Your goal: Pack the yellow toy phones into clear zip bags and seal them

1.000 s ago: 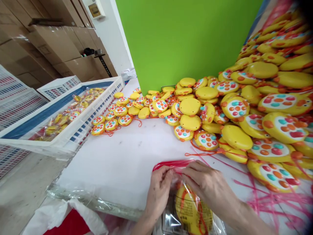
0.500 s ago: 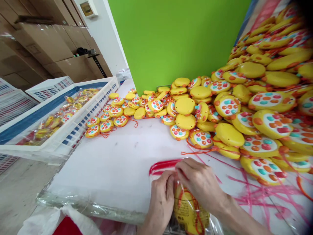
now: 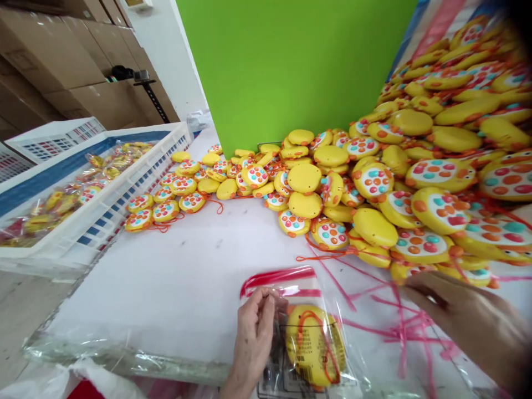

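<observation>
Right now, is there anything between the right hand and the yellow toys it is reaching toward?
Nothing solid is in the way. The right hand hovers open beside the nearest yellow toys at the pile's edge. Only loose pink strips lie on the table under it. The left hand pinches the clear bag.

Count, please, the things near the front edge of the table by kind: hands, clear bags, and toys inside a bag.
hands: 2, the left hand and the right hand
bag: 1
toy inside it: 1
Total: 4
The loose pile behind is too dense to count.
</observation>
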`<state>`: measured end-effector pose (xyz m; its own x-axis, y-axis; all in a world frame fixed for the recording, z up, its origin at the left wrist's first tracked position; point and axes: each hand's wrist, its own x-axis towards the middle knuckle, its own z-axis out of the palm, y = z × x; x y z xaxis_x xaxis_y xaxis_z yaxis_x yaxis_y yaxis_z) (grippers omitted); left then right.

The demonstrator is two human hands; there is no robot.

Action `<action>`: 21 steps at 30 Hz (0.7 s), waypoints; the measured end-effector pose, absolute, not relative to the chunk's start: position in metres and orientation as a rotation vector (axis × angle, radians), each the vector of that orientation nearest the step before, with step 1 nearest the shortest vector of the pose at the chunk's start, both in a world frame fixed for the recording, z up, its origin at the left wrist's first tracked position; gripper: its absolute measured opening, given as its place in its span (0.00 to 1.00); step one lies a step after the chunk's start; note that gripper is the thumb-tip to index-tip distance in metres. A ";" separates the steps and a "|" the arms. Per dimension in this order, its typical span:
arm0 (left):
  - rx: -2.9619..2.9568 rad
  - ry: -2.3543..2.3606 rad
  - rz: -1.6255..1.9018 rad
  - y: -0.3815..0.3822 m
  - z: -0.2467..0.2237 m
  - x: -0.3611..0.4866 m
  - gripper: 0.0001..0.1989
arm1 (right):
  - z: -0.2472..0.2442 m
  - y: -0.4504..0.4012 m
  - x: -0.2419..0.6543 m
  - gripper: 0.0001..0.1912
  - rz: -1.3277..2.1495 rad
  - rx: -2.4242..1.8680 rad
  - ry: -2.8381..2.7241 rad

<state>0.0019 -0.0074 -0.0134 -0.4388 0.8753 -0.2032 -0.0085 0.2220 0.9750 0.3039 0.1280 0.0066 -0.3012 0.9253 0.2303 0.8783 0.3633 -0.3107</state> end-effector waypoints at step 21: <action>0.777 1.663 1.362 -0.012 -0.017 -0.001 0.13 | -0.009 0.119 0.203 0.10 1.620 -1.181 -1.984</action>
<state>-0.0012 -0.0120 -0.0167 -0.4645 0.8594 -0.2138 -0.0402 0.2207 0.9745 0.2031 0.1186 -0.0091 -0.6070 0.7554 -0.2468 0.3928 0.0151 -0.9195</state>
